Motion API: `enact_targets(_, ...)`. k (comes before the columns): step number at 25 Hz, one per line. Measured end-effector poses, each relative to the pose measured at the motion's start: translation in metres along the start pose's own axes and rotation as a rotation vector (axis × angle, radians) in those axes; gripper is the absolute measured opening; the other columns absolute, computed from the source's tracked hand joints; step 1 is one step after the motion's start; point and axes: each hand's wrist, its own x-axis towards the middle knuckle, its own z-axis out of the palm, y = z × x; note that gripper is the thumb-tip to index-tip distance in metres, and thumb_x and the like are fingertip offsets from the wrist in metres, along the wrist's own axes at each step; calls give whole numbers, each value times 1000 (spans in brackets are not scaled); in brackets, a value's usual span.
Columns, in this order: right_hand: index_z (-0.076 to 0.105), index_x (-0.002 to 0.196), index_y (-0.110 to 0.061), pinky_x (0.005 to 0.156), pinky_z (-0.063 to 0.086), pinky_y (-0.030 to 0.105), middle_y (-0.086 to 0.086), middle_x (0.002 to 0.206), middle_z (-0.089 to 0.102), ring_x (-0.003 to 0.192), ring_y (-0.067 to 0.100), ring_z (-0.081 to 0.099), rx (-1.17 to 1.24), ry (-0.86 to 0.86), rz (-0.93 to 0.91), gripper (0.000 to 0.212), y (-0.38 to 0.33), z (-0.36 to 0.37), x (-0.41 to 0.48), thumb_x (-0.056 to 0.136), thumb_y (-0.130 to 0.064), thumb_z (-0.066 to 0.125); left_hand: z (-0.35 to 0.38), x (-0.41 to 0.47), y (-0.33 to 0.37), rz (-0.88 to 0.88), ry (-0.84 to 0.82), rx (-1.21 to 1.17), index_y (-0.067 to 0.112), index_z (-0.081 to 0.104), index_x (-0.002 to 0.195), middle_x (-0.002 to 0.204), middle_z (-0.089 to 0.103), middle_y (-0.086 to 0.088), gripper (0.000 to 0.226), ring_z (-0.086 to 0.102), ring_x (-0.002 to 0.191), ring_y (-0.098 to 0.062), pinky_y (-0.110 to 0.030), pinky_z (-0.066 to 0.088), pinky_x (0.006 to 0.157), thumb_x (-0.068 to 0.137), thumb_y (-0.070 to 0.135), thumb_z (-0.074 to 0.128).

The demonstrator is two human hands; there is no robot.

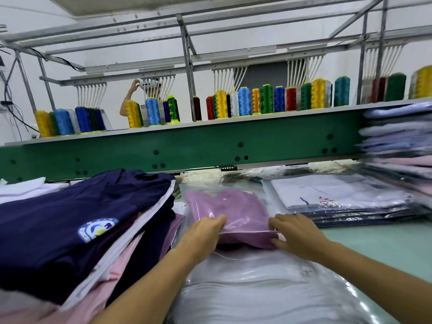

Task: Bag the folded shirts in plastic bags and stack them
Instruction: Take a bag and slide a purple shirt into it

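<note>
A folded pink-purple shirt (228, 210) lies mostly inside a clear plastic bag (243, 224) in the middle of the table. My left hand (205, 230) pinches the bag's open near edge on the left. My right hand (295, 231) grips the same edge and the shirt's near corner on the right. A pile of unbagged folded shirts, navy on top (77, 218), rises at the left. Bagged shirts lie at the right: a low stack topped by a white one (332, 192), and a tall stack (402, 146) behind it.
A heap of empty clear bags (268, 288) lies just in front of me. A green machine beam (187, 146) crosses behind the table, with a shelf of coloured thread cones (244, 101) above it. A person (131, 99) stands beyond the shelf. Pale green table surface (383, 244) shows at the right.
</note>
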Motion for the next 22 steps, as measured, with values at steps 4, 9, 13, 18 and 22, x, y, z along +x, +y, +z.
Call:
enact_targets(4,46,95,-23,63,36,37,-3,92,61,81,25,59,-65,-103,-26,4,2,0,-3,96,-20,47,-7,-7,6,-49,-40,170,19,44,104,107,59,-2,16,59,95,-31,-36,35,63,97,26,57)
enact_targets(9,36,78,-23,60,39,36,-6,70,46,66,19,41,93,-77,-38,18,16,-18,-14,87,-15,50,-7,-19,4,-30,-47,206,19,46,108,109,62,-3,34,62,98,-33,-34,36,64,98,51,51)
enact_targets(13,44,83,-32,71,43,28,-15,89,47,85,11,46,213,-72,-172,11,13,-27,-30,87,-36,54,-2,-22,7,68,-17,126,22,49,108,108,62,0,28,60,100,-27,-35,41,66,99,48,51)
enact_targets(18,59,103,-34,79,46,28,-17,101,59,90,6,54,159,-81,-226,38,-3,-20,-28,91,-68,47,9,-24,12,37,10,219,21,50,109,111,62,-1,18,60,101,-30,-35,37,63,100,37,50)
enact_targets(22,42,84,-27,58,34,31,-8,84,62,69,19,51,93,40,-200,20,-9,-16,-19,98,-35,55,7,-26,11,41,-16,280,21,46,116,105,65,-4,33,63,92,-34,-35,31,58,97,47,54)
